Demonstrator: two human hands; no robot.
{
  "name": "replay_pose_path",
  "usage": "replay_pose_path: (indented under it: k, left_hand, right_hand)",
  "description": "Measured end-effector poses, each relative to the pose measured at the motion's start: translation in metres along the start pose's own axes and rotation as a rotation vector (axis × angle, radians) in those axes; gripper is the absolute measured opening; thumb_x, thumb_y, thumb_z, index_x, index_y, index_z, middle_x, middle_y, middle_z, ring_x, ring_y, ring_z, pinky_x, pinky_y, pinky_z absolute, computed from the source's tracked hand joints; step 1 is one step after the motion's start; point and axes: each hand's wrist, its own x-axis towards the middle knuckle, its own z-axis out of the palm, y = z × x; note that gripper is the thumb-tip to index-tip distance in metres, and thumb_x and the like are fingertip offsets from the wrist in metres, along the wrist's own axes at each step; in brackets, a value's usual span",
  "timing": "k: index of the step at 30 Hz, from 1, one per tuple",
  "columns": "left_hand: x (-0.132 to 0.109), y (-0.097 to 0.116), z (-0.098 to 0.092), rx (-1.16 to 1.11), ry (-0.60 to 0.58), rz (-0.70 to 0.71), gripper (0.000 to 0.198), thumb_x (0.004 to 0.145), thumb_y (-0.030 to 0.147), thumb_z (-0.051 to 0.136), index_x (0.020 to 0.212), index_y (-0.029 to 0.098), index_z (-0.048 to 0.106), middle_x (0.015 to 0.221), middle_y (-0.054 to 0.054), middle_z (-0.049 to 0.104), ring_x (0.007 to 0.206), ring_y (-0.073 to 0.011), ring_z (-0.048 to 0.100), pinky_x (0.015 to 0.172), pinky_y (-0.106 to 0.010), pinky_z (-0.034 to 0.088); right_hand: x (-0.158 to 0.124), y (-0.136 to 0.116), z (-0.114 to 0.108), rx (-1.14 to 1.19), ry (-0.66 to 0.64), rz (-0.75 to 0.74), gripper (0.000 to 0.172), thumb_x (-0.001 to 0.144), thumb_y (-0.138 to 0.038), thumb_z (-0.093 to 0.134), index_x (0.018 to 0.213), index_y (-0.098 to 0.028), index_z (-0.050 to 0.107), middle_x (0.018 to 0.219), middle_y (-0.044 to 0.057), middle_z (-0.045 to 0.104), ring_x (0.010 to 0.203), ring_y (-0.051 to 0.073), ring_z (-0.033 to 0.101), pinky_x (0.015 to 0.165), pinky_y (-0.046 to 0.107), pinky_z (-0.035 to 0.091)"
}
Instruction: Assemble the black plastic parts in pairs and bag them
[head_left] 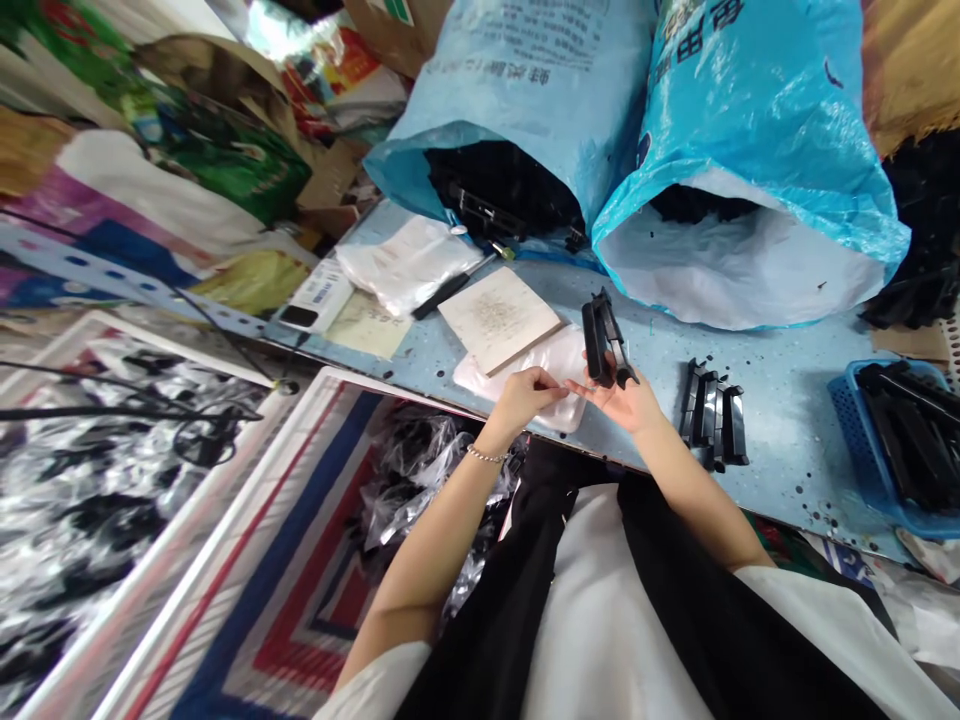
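My right hand (619, 402) holds a black plastic part (598, 340) upright, with the part standing on its fingers. My left hand (523, 398) is pinched shut just left of the right fingertips, and I cannot tell whether it holds anything thin. Under both hands lies a clear plastic bag (525, 375) on the speckled light-blue table (780, 350). A beige square pad (499, 320) sits on that bag, just above my left hand. To the right of my right hand stands a row of several similar black parts (712, 420).
Two large blue sacks (510, 110) (750, 150) lie open at the table's far side, holding black parts. A blue basket (877, 450) of black parts sits at the right. A black-handled tool (450, 290) and a white bag (409, 265) lie far left. Striped mats cover the floor.
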Motion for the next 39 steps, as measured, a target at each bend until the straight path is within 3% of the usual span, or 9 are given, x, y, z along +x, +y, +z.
replay_pose_path:
  k: [9,13,16,19,24,29,33,37,39]
  left_hand:
    - [-0.015,0.015,-0.006,0.165,0.040,0.200,0.011,0.073,0.026,0.072,0.070,0.018,0.065,0.071,-0.002,0.068,0.066,-0.0169,0.061,0.063,-0.029,0.050]
    - [-0.036,0.029,-0.027,0.631,0.162,0.496,0.025,0.084,0.006,0.048,0.081,0.017,0.070,0.100,-0.013,0.073,0.099,-0.0268,0.066,0.088,-0.042,0.056]
    - [-0.035,0.028,-0.031,0.910,0.126,0.492,0.036,0.084,0.000,0.042,0.092,0.013,0.074,0.111,-0.019,0.071,0.108,-0.0324,0.065,0.093,-0.049,0.056]
    - [-0.025,0.020,-0.028,0.781,0.071,0.517,0.043,0.087,0.004,0.044,0.120,0.013,0.069,0.127,-0.017,0.067,0.116,-0.0288,0.065,0.101,-0.045,0.056]
    - [-0.035,0.018,-0.019,0.547,0.021,0.516,0.062,0.084,0.005,0.048,0.145,0.016,0.053,0.150,-0.017,0.052,0.121,-0.0242,0.064,0.102,-0.038,0.056]
    - [-0.079,0.023,0.011,0.521,-0.197,0.689,0.077,0.085,0.000,0.043,0.158,0.023,0.033,0.158,-0.014,0.044,0.145,-0.0252,0.046,0.117,-0.040,0.046]
    - [-0.100,0.027,0.023,0.478,-0.274,0.673,0.084,0.078,-0.005,0.043,0.156,0.025,0.036,0.155,-0.013,0.046,0.144,-0.0236,0.048,0.113,-0.037,0.050]
    - [-0.128,0.031,-0.027,0.518,-0.239,0.523,0.057,0.072,0.000,0.049,0.120,0.025,0.067,0.125,-0.006,0.068,0.116,-0.0213,0.067,0.101,-0.033,0.056]
    - [-0.141,0.020,-0.072,0.602,-0.236,0.401,0.048,0.071,0.006,0.049,0.110,0.025,0.070,0.120,-0.004,0.071,0.107,-0.0209,0.071,0.088,-0.028,0.058]
  right_hand:
    - [0.009,0.007,-0.004,-0.147,0.054,-0.039,0.022,0.069,-0.035,0.081,0.075,-0.022,0.064,0.069,-0.002,0.067,0.071,0.018,0.062,0.076,0.037,0.061]
    - [0.006,0.009,-0.010,-0.161,0.107,-0.105,0.024,0.067,-0.035,0.082,0.076,-0.023,0.064,0.074,-0.002,0.067,0.076,0.018,0.064,0.082,0.039,0.061]
    - [-0.015,0.002,-0.023,-0.175,0.035,-0.137,0.022,0.071,-0.034,0.081,0.079,-0.023,0.065,0.080,-0.002,0.067,0.079,0.017,0.065,0.083,0.037,0.061]
    - [-0.045,-0.002,-0.041,-0.183,-0.117,0.129,0.026,0.078,-0.041,0.076,0.089,-0.020,0.066,0.081,0.002,0.068,0.070,0.016,0.063,0.059,0.027,0.058]
    - [-0.064,0.013,-0.055,-0.202,-0.273,0.549,0.031,0.088,-0.043,0.064,0.099,-0.014,0.066,0.069,0.002,0.060,0.051,0.008,0.042,0.033,0.013,0.028]
    - [-0.039,0.035,-0.038,-0.521,-0.086,0.176,0.028,0.086,-0.045,0.063,0.087,-0.017,0.064,0.063,-0.002,0.055,0.052,0.010,0.044,0.042,0.018,0.037]
    - [-0.046,0.036,-0.018,-0.882,-0.010,-0.129,0.019,0.084,-0.035,0.066,0.093,-0.018,0.067,0.086,0.003,0.070,0.083,0.018,0.062,0.075,0.028,0.053]
    - [-0.082,0.005,-0.006,-1.323,-0.314,-0.077,0.034,0.089,-0.034,0.064,0.120,-0.021,0.069,0.109,0.006,0.074,0.099,0.021,0.068,0.091,0.035,0.052]
    - [-0.099,-0.022,-0.012,-1.510,-0.251,-0.070,0.036,0.094,-0.036,0.060,0.127,-0.023,0.067,0.115,0.007,0.074,0.100,0.022,0.069,0.091,0.035,0.053]
